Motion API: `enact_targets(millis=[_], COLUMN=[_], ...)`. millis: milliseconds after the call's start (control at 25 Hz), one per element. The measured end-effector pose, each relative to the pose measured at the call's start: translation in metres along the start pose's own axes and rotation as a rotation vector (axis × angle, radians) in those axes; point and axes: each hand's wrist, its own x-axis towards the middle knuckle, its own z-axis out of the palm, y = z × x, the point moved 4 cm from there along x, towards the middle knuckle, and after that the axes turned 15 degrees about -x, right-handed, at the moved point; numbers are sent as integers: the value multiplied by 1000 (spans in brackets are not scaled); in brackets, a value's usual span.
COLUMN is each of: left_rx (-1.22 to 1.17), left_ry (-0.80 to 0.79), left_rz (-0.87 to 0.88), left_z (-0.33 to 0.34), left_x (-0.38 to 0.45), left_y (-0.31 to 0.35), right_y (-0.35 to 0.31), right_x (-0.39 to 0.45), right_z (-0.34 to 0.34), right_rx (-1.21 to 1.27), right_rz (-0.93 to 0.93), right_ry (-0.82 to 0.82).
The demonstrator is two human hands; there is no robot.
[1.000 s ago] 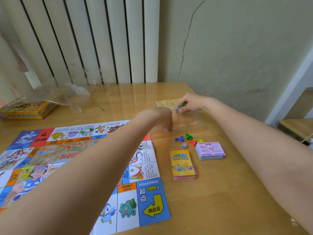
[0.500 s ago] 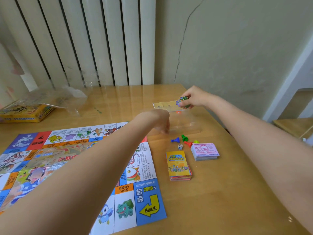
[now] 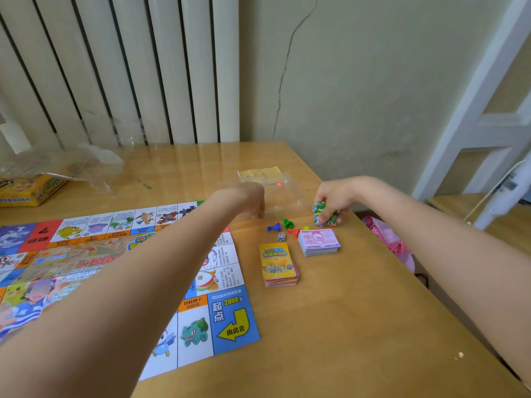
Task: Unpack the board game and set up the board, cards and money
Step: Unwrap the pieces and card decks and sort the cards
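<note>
While both arms reach out over the wooden table, the right hand hangs just above the tabletop with its fingers curled round a small bundle of green-and-purple printed pieces, gripping it tight. Just left of that bundle lie the pawns: a green pawn, a blue pawn and a red pawn, with a little yellow piece tucked beside the red one. A white die sits close below the blue pawn. The pink stack of play money rests right beside the red pawn, and the yellow-backed deck of cards lies just nearer, between the money and the board.

The left hand is curled at the near edge of a clear plastic tray; whether it actually pinches the plastic I cannot tell. A yellow leaflet lies at the far side of that tray. The game board is spread flat across the left of the table, its blue arrow corner pointing toward the viewer. Far left, the yellow game box sits under crumpled clear wrap.
</note>
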Motion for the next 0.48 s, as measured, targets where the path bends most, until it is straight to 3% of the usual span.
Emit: enact_targets(millis=[480], left_rx=[56], left_ry=[-22], left_rz=[-49], left_z=[-1], left_x=[7], left_y=[0], right_y=[-17], right_x=[-10], right_z=[-6], right_rx=[-203], right_rz=[-30], right_ry=[62])
